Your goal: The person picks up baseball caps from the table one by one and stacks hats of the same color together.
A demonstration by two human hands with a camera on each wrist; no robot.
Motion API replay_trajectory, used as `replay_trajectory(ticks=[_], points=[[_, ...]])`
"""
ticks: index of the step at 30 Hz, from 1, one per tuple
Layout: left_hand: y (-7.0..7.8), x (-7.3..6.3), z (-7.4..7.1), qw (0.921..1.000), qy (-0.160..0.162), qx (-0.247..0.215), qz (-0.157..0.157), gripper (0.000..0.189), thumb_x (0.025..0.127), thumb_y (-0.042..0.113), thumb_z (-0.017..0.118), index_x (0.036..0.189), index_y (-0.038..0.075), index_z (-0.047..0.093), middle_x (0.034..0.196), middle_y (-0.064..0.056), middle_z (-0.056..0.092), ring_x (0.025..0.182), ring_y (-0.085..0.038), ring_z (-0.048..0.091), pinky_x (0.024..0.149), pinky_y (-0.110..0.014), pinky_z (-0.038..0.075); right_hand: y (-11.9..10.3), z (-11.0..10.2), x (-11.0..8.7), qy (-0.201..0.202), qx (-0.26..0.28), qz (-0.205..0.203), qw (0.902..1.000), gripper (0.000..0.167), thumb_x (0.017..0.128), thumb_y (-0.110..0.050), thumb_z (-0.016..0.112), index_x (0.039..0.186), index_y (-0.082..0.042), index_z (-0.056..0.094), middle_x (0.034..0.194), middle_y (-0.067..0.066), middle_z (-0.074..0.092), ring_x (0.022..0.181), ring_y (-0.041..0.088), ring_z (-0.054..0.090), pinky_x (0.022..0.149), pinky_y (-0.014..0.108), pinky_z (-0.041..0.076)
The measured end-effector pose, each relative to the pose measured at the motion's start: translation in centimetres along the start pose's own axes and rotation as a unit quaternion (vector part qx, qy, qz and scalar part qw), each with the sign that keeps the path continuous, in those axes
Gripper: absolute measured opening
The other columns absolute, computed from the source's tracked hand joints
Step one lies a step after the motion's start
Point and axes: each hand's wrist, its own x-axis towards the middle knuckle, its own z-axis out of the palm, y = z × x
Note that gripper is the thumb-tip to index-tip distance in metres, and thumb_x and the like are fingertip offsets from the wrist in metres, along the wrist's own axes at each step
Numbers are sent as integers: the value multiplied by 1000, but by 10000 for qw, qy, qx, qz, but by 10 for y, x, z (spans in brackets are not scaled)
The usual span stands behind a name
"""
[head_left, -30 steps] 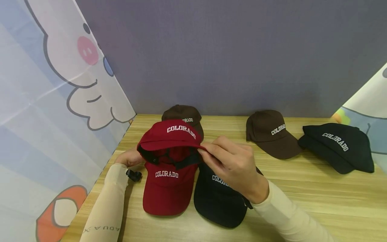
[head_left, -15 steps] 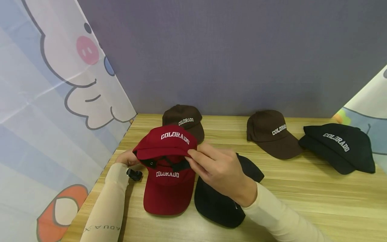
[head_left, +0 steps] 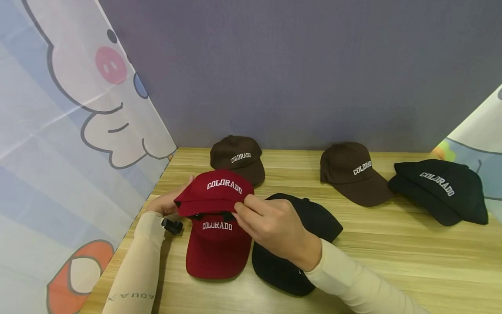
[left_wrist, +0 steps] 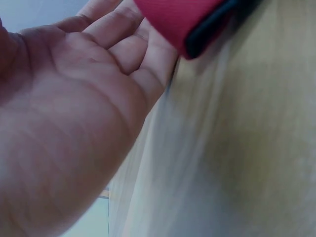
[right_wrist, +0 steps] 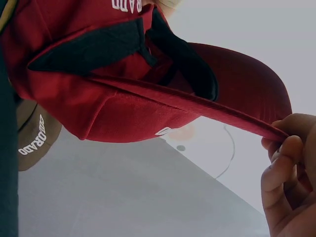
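The brim of an upper red cap (head_left: 215, 194) is pinched between the thumb and fingers of my right hand (head_left: 278, 226); the right wrist view shows this pinch at the brim's edge. This cap sits over the crown of a lower red cap (head_left: 218, 257), whose lettering and brim show below it. My left hand (head_left: 166, 204) is at the left side of the caps, partly hidden by them. In the left wrist view its fingers are loosely extended next to a red cap edge (left_wrist: 173, 19); whether they touch it is unclear.
A black cap (head_left: 282, 272) lies beneath and beside my right hand. Behind the red caps sits a brown cap (head_left: 235, 150). Farther right are another brown cap (head_left: 345, 163) and another black cap (head_left: 451, 205). A grey wall (head_left: 298, 78) rises behind the wooden table (head_left: 412, 257).
My right hand has moved left and slightly down with the upper red cap, lowering it over the lower one. My left hand's thumb now shows at the cap's left.
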Motion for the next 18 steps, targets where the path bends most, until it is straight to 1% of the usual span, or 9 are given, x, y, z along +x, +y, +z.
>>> replay_trajectory(ticks=[1, 3, 6, 7, 9, 12, 14, 16, 18], points=[[2, 0, 0, 10000, -89, 15, 9, 55, 106, 64, 19, 134, 30, 52, 124, 13, 65, 113, -4, 64, 94, -28, 55, 0, 1, -1, -22, 5, -13, 10000, 8, 87, -11, 77, 94, -7, 78, 77, 0, 61, 51, 4, 45, 50, 14, 47], [4, 0, -1, 9998, -197, 19, 31, 56, 105, 65, 18, 130, 30, 55, 122, 13, 67, 111, -6, 66, 93, -29, 56, -1, 3, -1, -76, 41, -18, 10000, 6, 91, -10, 72, 94, -8, 77, 77, 0, 60, 51, 5, 43, 49, 15, 46], [5, -1, -3, 9997, -154, 207, -17, 56, 104, 66, 19, 126, 30, 57, 116, 12, 71, 106, -7, 69, 88, -31, 58, -3, 6, -2, -179, 108, 2, 9998, 12, 96, -10, 65, 93, -8, 77, 76, -1, 60, 50, 5, 41, 49, 15, 46], [5, -2, -4, 9995, -122, 307, -26, 57, 104, 66, 20, 127, 29, 56, 116, 13, 70, 106, -7, 69, 88, -31, 58, -4, 7, -2, -224, 121, 17, 9997, 13, 96, -9, 63, 93, -8, 76, 77, -1, 59, 50, 5, 41, 49, 16, 46], [4, -3, -6, 9990, -26, 441, -46, 63, 105, 65, 22, 137, 20, 52, 115, 13, 70, 105, -7, 69, 87, -34, 58, -5, 8, -3, -341, 156, 48, 9993, 11, 94, -8, 65, 93, -9, 76, 77, -1, 59, 50, 5, 42, 49, 16, 47], [3, -3, -7, 9984, 58, 554, -68, 76, 106, 62, 27, 156, 4, 32, 116, 13, 67, 106, -7, 67, 86, -37, 58, -8, 11, -5, -560, 138, 61, 9983, 6, 90, -9, 73, 95, -9, 77, 78, -1, 60, 50, 4, 44, 49, 15, 48], [3, -2, -6, 9986, 74, 510, -91, 83, 107, 58, 33, 159, -5, 15, 117, 13, 66, 106, -6, 67, 87, -36, 58, -9, 12, -6, -690, 117, 75, 9975, 9, 87, -10, 77, 95, -9, 77, 79, -2, 61, 50, 3, 44, 49, 15, 48], [3, -1, -5, 9989, 87, 433, -144, 86, 108, 53, 39, 159, -9, 8, 117, 13, 65, 106, -6, 67, 87, -33, 58, -11, 13, -7, -842, 100, 86, 9964, 13, 86, -12, 79, 99, -10, 77, 80, -2, 62, 51, 3, 46, 49, 14, 47], [3, 1, -4, 9991, 126, 356, -206, 87, 108, 48, 44, 159, -10, 5, 119, 11, 64, 106, -5, 68, 89, -29, 58, -12, 14, -8, -975, 103, 106, 9951, 16, 86, -13, 80, 101, -11, 77, 81, -2, 62, 52, 4, 46, 49, 14, 47]])
